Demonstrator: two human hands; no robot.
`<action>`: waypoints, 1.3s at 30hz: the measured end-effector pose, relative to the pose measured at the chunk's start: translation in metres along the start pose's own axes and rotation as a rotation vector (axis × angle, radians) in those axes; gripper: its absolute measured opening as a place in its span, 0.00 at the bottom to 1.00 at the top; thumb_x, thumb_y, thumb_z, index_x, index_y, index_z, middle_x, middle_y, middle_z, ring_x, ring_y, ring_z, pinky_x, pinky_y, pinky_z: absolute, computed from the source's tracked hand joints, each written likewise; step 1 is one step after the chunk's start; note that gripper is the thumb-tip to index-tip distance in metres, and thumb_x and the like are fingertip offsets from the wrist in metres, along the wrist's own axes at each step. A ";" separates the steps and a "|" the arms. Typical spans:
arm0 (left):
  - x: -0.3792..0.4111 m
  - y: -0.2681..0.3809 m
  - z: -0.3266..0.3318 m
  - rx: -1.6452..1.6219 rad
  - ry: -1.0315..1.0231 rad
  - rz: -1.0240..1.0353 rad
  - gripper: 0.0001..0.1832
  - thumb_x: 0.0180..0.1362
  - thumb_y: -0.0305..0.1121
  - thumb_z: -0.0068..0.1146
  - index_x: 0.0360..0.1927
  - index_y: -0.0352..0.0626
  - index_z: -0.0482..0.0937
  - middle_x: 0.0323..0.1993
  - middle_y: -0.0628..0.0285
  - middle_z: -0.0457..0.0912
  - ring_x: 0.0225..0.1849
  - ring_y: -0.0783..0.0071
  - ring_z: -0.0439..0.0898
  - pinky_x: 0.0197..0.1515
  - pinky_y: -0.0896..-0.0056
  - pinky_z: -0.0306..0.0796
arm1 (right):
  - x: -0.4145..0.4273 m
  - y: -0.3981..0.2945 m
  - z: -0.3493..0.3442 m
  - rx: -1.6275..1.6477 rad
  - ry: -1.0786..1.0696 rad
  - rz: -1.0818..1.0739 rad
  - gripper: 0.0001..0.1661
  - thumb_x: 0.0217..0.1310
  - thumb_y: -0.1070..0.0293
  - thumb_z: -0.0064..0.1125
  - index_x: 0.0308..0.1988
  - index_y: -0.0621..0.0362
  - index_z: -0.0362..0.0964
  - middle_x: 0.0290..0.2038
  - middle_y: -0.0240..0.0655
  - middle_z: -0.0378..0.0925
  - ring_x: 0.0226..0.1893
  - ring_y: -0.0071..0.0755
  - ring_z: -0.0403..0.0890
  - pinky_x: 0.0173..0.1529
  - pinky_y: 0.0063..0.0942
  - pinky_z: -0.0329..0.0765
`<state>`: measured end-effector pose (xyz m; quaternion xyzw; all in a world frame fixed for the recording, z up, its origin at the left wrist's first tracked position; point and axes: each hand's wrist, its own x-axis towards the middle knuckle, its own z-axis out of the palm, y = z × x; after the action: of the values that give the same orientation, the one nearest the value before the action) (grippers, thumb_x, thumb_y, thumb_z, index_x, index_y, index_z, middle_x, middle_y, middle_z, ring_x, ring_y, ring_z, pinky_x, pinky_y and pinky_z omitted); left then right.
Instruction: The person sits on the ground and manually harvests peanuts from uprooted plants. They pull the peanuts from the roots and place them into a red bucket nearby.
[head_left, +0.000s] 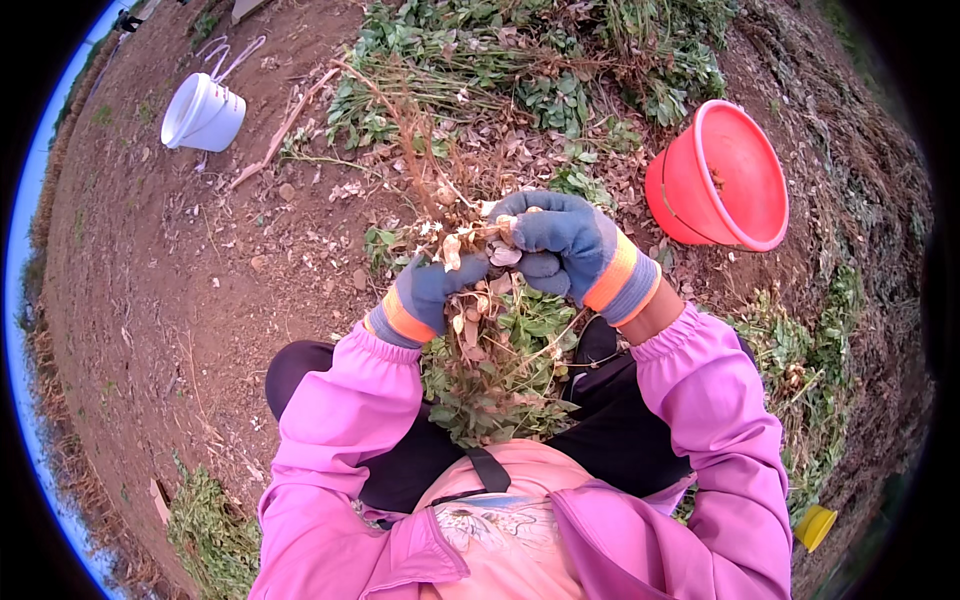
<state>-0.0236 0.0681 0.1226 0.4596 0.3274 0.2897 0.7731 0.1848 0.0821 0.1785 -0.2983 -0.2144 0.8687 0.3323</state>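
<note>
A pulled peanut plant (499, 375) lies across my lap, leaves towards me and its roots with pale pods (451, 251) pointing away. My left hand (431, 289), in a blue-grey work glove with an orange cuff band, is closed around the stems just below the roots. From the right, my right hand (559, 240), gloved the same way, has its thumb and fingers on pods among the roots. The left fingers are partly hidden by the plant.
A red bucket (679, 191) with a few pods inside leans at the right. A white bucket (214, 116) lies tilted at the upper left. Piled peanut plants (480, 82) cover the ground ahead, near a dry stick (289, 124). A yellow container (815, 527) sits at the lower right.
</note>
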 end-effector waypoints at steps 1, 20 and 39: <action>0.001 0.003 0.002 -0.035 -0.008 -0.003 0.17 0.55 0.28 0.50 0.50 0.37 0.71 0.42 0.62 0.77 0.44 0.76 0.75 0.46 0.73 0.69 | 0.000 -0.001 0.000 0.001 0.015 0.004 0.12 0.51 0.74 0.50 0.40 0.63 0.67 0.25 0.35 0.73 0.11 0.15 0.58 0.13 0.13 0.52; 0.008 -0.002 0.016 -0.163 0.139 -0.065 0.18 0.53 0.28 0.52 0.48 0.36 0.71 0.40 0.60 0.77 0.41 0.71 0.77 0.44 0.71 0.72 | -0.004 -0.001 -0.001 -1.422 0.318 -0.514 0.14 0.49 0.67 0.57 0.37 0.62 0.68 0.21 0.38 0.70 0.21 0.28 0.70 0.27 0.27 0.68; 0.001 -0.019 -0.013 -0.234 -0.009 -0.061 0.16 0.50 0.37 0.54 0.40 0.38 0.71 0.28 0.57 0.75 0.33 0.64 0.74 0.38 0.62 0.68 | -0.070 -0.152 -0.162 -1.359 1.370 -0.479 0.19 0.45 0.58 0.62 0.38 0.55 0.71 0.21 0.34 0.73 0.22 0.27 0.73 0.29 0.27 0.70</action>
<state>-0.0303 0.0681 0.1001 0.3574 0.3016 0.3003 0.8313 0.4023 0.1658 0.1730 -0.8114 -0.4829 0.1115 0.3098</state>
